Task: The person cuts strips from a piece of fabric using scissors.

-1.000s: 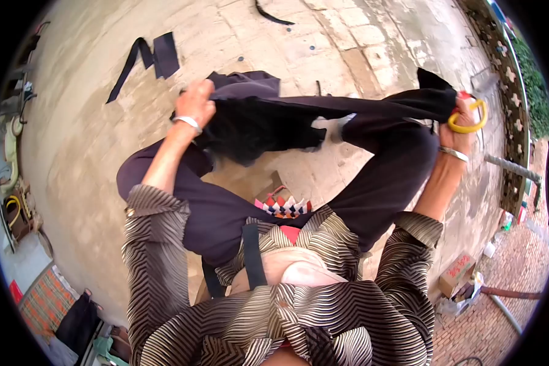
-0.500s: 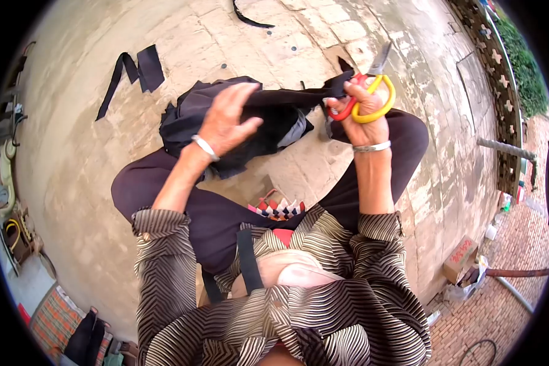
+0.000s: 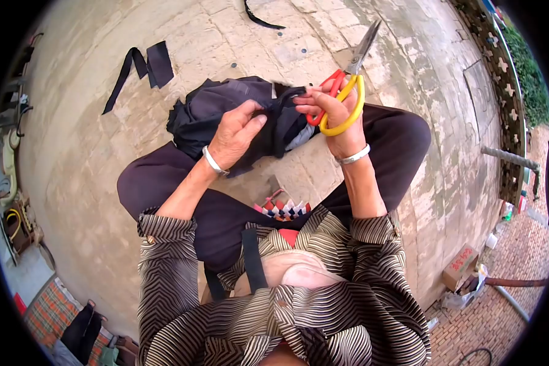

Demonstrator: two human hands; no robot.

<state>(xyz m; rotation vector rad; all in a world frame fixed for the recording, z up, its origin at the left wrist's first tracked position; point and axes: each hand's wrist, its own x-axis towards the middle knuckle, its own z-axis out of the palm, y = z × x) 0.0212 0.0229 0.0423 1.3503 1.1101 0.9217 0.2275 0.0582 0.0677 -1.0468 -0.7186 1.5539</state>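
Dark cloth (image 3: pixel 226 100) lies bunched on the paving between my knees, its upper edge raised between my hands. My left hand (image 3: pixel 236 134) is closed, thumb against fingers, pinching this cloth. My right hand (image 3: pixel 341 116) grips the cloth's edge with its fingertips. Scissors (image 3: pixel 348 97) with one red and one yellow handle hang in the same hand, across the palm and fingers. Their blades point up and away from the cloth and look closed.
Dark cloth scraps (image 3: pixel 160 64) lie on the paving ahead to the left, and a thin black strip (image 3: pixel 262 17) lies farther ahead. A cardboard box (image 3: pixel 460 267) stands at the right. A plaid cloth (image 3: pixel 49 314) is at the lower left.
My left hand has come down onto the cloth and closed on it. My right hand, with the scissors, has moved left, closer to my left hand. The raised cloth between them is shorter.
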